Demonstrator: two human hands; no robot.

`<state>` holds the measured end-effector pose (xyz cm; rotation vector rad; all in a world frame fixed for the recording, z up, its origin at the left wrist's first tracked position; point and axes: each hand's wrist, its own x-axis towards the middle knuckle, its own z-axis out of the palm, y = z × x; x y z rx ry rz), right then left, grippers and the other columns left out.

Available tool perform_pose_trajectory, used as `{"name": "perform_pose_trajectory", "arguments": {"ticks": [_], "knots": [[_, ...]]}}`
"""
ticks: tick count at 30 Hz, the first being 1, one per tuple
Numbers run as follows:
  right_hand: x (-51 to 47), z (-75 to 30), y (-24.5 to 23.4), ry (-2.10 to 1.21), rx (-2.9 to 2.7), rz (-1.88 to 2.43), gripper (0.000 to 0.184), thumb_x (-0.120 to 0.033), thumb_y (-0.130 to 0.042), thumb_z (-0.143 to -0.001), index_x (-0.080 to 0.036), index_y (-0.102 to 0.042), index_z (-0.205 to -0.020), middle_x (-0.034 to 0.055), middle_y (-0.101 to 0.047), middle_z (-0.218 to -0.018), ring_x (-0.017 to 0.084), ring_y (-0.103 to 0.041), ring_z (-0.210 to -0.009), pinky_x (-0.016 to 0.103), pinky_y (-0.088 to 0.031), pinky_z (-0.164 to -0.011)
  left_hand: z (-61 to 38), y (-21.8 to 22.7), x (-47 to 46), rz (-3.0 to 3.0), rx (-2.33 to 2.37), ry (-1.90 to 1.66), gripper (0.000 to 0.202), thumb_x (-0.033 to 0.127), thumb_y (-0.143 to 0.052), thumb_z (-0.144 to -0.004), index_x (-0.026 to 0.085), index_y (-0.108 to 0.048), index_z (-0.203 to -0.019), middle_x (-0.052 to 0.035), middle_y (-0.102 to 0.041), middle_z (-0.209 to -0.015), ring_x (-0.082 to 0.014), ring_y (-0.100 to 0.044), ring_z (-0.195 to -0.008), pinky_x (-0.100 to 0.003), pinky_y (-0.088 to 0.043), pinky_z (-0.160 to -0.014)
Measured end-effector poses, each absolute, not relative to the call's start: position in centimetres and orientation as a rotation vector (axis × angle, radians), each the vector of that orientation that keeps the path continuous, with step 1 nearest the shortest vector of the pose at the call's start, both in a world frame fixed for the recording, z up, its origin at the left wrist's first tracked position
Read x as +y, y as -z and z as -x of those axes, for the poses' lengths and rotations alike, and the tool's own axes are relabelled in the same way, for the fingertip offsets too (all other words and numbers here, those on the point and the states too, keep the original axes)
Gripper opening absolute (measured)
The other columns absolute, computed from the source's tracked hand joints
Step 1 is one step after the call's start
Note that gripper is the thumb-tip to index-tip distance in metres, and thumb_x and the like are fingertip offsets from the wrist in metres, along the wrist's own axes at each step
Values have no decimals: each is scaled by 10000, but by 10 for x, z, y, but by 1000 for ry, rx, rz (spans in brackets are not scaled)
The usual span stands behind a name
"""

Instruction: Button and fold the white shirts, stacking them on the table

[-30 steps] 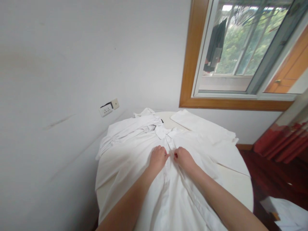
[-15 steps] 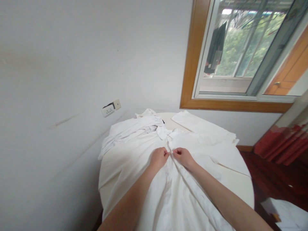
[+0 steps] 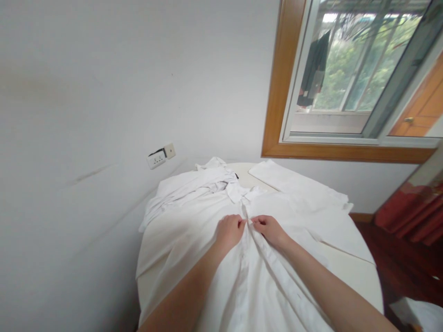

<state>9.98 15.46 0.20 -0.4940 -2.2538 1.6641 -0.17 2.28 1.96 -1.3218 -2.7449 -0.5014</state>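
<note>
A white shirt (image 3: 204,216) lies spread over a round white table (image 3: 360,272), its collar (image 3: 235,191) pointing to the wall and its front placket running down toward me. My left hand (image 3: 231,230) pinches the left front edge a little below the collar. Opposite it, my right hand (image 3: 270,229) is closed on the right front edge, thumb and fingers pressed together. The fingertips of both hands almost meet at the placket. Any button between them is too small to make out. Below my hands the two front edges spread apart.
Bunched white cloth (image 3: 188,184) lies at the table's back left, and a flat white sleeve (image 3: 297,180) at the back right. A wall socket (image 3: 157,159) is close behind. To the right are a wood-framed window (image 3: 273,92), a red curtain (image 3: 408,214) and a white object (image 3: 418,313) low down.
Both hands keep their pinch at the placket, with fingertips shifting only slightly. The whole view has moved a little, so the window and table sit slightly farther right.
</note>
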Motion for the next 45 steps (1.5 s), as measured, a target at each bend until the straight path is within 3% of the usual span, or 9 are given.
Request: {"name": "perform_pose_trajectory", "arguments": {"ticks": [8, 16, 27, 32, 38, 45], "knots": [[147, -98, -7, -1665, -2102, 497, 295, -320, -552, -680, -131, -717, -834, 17, -653, -704, 143, -538, -639, 243, -409, -634, -3, -17, 28, 1294, -2748, 513, 306, 301, -365, -936, 195, -633, -833, -76, -674, -926, -212, -595, -915, -317, -403, -794], [145, -100, 2, -1763, -2119, 498, 297, -300, -554, -655, -118, -716, -824, -9, -596, -627, 112, -464, -581, 226, -365, -585, -1, -13, 28, 1288, -2755, 497, 276, 283, -383, -929, 195, -639, -875, -67, -663, -952, -218, -572, -936, -325, -393, -793], [144, -102, -3, -1782, -2200, 470, 254, -262, -553, -674, -124, -696, -833, -45, -518, -539, 83, -378, -492, 211, -280, -500, 1, -12, 27, 1235, -2749, 646, 285, 310, -445, -904, 200, -681, -789, -63, -649, -894, -200, -549, -899, -329, -367, -843], [144, -101, -6, -1908, -2157, 482, 163, -239, -588, -735, -139, -656, -844, -59, -518, -524, 78, -443, -475, 197, -358, -501, -1, -10, 28, 1218, -2759, 642, 278, 298, -448, -897, 201, -689, -794, -67, -647, -884, -207, -549, -895, -336, -363, -842], [144, -96, -16, -2285, -1889, 642, 129, -233, -519, -856, -144, -610, -839, 0, -625, -620, 99, -592, -529, 202, -483, -498, 1, -9, 29, 1261, -2724, 682, 270, 272, -436, -901, 201, -673, -795, -58, -630, -863, -185, -547, -875, -309, -363, -823], [144, -93, -10, -2292, -1749, 715, 32, -119, -624, -734, -148, -626, -747, 14, -672, -720, 119, -644, -617, 191, -514, -479, 4, -10, 27, 1310, -2684, 665, 266, 316, -454, -897, 221, -674, -783, -38, -620, -807, -170, -542, -814, -285, -359, -776]]}}
